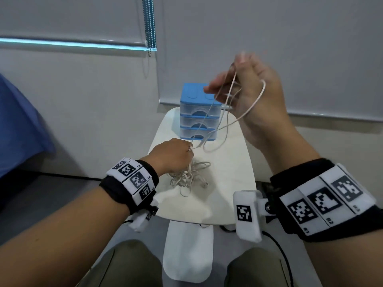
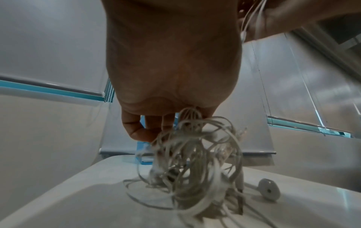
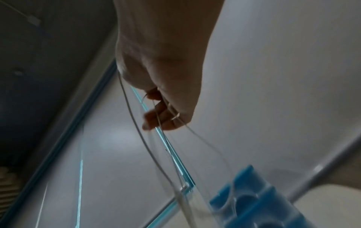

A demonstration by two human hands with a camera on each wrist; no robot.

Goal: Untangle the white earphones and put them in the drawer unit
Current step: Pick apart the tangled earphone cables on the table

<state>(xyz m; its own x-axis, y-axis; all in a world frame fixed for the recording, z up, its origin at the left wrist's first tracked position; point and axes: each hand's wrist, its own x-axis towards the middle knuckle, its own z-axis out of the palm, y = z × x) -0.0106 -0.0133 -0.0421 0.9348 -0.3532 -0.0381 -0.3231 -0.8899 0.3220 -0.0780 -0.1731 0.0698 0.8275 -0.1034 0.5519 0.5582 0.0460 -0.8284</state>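
- Left hand (image 1: pixel 173 154) fingers (image 2: pixel 140 131) pinch the white earphones (image 1: pixel 189 176) above the tangled heap on the white tabletop (image 1: pixel 228 183).
- Right hand (image 1: pixel 248 90) is raised, its fingers (image 3: pixel 156 117) curled round cord loops.
- Blue drawer unit (image 1: pixel 199 112) stands beyond the left fingers, crossed by taut cords.
- One earbud (image 2: pixel 268 190) lies on the tabletop beside the heap.

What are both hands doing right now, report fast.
Left hand: pinching the white earphones cord above the tangle.
Right hand: raised, fingers curled round cord loops.
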